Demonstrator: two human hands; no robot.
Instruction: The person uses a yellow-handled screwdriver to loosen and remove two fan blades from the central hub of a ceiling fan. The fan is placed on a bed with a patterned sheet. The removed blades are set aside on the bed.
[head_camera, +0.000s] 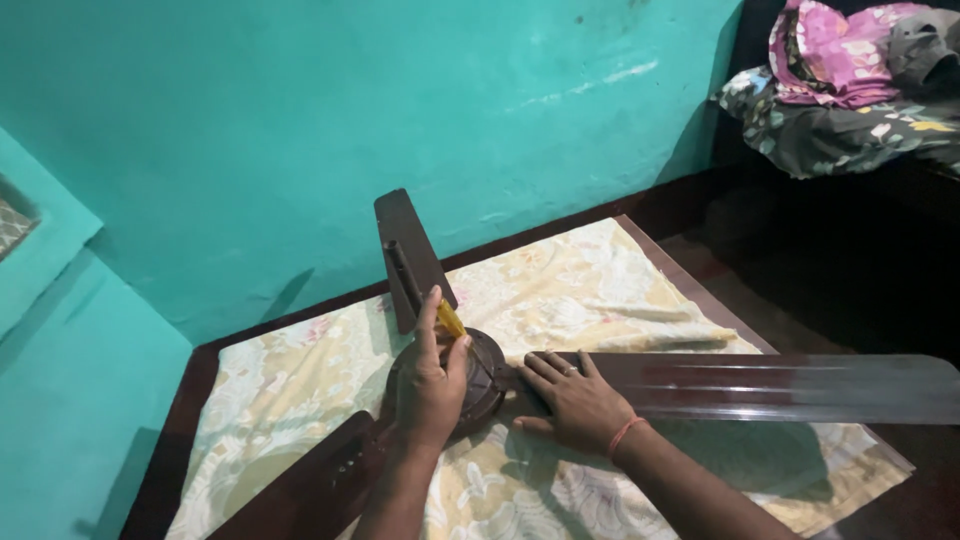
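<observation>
A dark brown ceiling fan with a round metal motor hub (480, 378) lies flat on a table draped in a pale yellow floral cloth (590, 280), its hub near the table's middle. The left hand (430, 385) rests over the hub, fingers curled and closed around the yellow plastic handle of a screwdriver (450, 320), which sticks out past the thumb toward 12 o'clock; the tool's tip is hidden behind the hand. Just beside it, at 3 o'clock from the hub, the right hand (575, 400) presses flat on the root of the long glossy brown blade (780, 385), fingers spread and pointing toward the hub, a ring on one finger and an orange thread band (625, 435) at the wrist. That blade runs on toward 3 o'clock, out past the table's edge. A second dark blade (408, 255) stretches from the hub toward 12 o'clock, and a third blade (310, 490) toward 8 o'clock, partly under the left forearm. The dark wooden table rim (200, 365) shows around the cloth. Behind it, from 9 to 1 o'clock, stands a turquoise painted wall (350, 120). At 2 o'clock, well apart, a heap of pink and dark flowered cloths (850, 90) sits in shadow.
</observation>
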